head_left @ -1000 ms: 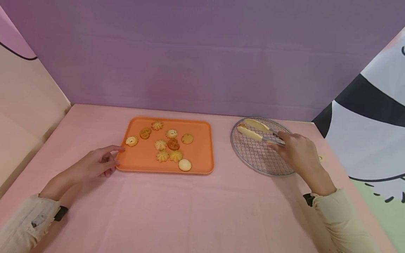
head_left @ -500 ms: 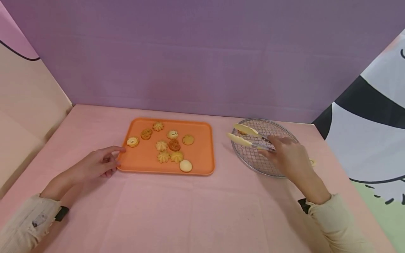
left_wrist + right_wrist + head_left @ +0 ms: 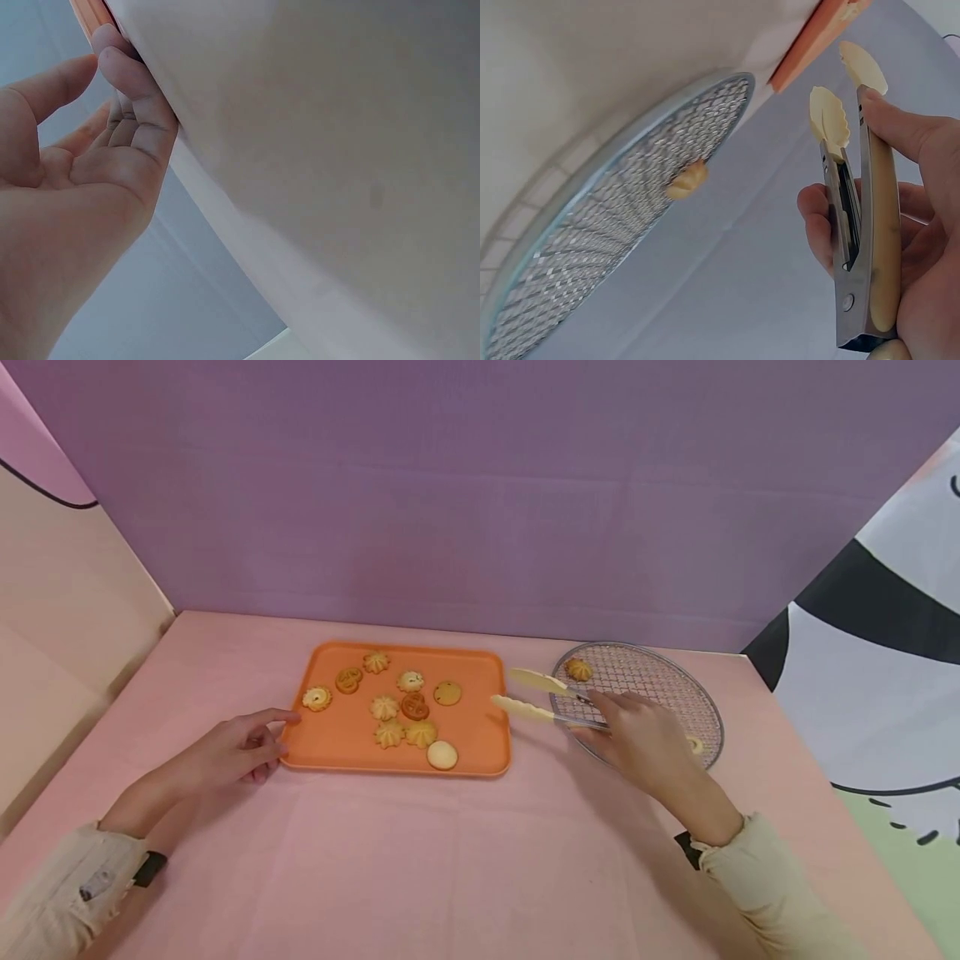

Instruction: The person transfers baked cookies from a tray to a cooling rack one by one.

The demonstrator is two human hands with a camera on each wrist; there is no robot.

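My right hand [image 3: 637,739] holds a pair of tongs [image 3: 877,225] with cream tips, thumb on one arm and fingers on the other. The tongs' tips are spread with nothing between them; in the head view they reach over the right edge of the orange tray [image 3: 330,747]. Several cookies lie on the tray, among them pretzel-shaped [image 3: 415,706], ridged [image 3: 388,733] and plain round cookies [image 3: 442,755]. My left hand [image 3: 232,747] is at the tray's left edge, its fingertips at the rim, fingers loosely bent.
A round wire rack [image 3: 645,672] stands right of the tray, partly under my right hand. It bears a ridged cookie [image 3: 579,670] near its far left side and a pale ring-shaped cookie [image 3: 695,745] at the right. A purple backdrop [image 3: 480,527] rises behind the pink table [image 3: 450,860].
My right hand has carried the tongs leftward from above the rack to the tray's right edge, and their tips have spread wider. The rack's ridged cookie is now uncovered. My left hand stays put.
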